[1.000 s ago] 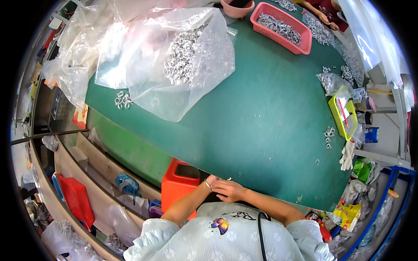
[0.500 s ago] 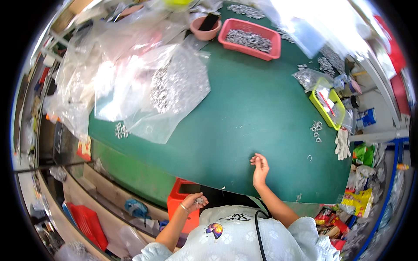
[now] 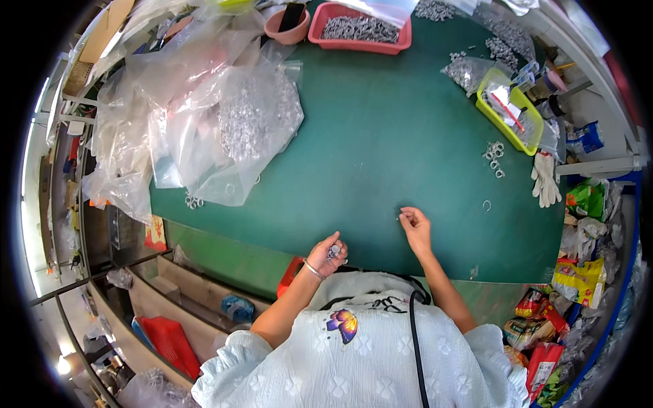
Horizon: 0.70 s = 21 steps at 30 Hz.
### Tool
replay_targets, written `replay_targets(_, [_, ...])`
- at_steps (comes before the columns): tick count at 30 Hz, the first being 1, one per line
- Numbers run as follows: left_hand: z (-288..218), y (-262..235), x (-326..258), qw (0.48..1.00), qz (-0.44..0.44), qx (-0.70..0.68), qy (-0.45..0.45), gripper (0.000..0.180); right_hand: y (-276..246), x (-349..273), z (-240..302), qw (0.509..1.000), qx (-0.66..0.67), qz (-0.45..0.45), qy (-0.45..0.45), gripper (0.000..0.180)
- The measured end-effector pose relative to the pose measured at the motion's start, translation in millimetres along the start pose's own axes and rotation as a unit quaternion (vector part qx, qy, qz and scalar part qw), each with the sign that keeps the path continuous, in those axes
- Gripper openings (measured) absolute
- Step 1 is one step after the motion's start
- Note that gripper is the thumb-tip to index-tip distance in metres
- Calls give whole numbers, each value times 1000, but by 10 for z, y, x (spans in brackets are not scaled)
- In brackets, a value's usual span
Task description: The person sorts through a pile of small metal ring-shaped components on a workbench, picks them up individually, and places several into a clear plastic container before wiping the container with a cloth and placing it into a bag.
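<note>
The left hand (image 3: 326, 257) was by the near edge of the green table (image 3: 354, 149), to the left of the lime basket (image 3: 502, 128) and nearer the person than it; its grip was curled around small metal pieces (image 3: 333, 251), which showed between thumb and fingers. The right hand (image 3: 415, 228), also leftward of the basket and on its near side, was over the table; its thumb and fingertips were close, but whether that grip pinched anything could not be told. Loose metal rings (image 3: 495, 164) lay just beside the basket, on its left, with a white glove (image 3: 545, 182) on its near side. A clear bag (image 3: 255, 122) of metal pieces lay well apart, to the basket's left. Handling such pieces well seemed to call for a cupped left palm, snug without squeezing, and a light right-hand fingertip pinch low over the table.
</note>
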State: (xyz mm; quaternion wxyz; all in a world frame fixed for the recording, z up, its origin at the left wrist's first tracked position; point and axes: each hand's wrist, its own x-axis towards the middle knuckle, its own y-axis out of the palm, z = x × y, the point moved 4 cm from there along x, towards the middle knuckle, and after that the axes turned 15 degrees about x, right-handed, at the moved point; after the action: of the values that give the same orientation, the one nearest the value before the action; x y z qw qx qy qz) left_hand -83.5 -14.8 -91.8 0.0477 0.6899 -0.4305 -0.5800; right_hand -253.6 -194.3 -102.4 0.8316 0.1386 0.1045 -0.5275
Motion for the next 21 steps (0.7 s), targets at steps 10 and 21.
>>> replay_targets(10, [757, -777, -251, 994, -69, 9, -82, 38, 948, -689, -296, 827, -274, 432, -231, 22])
replay_targets(21, [1027, -976, -6, 992, 16, 87, -93, 31, 1092, -671, -438, 829, -279, 393, -283, 8])
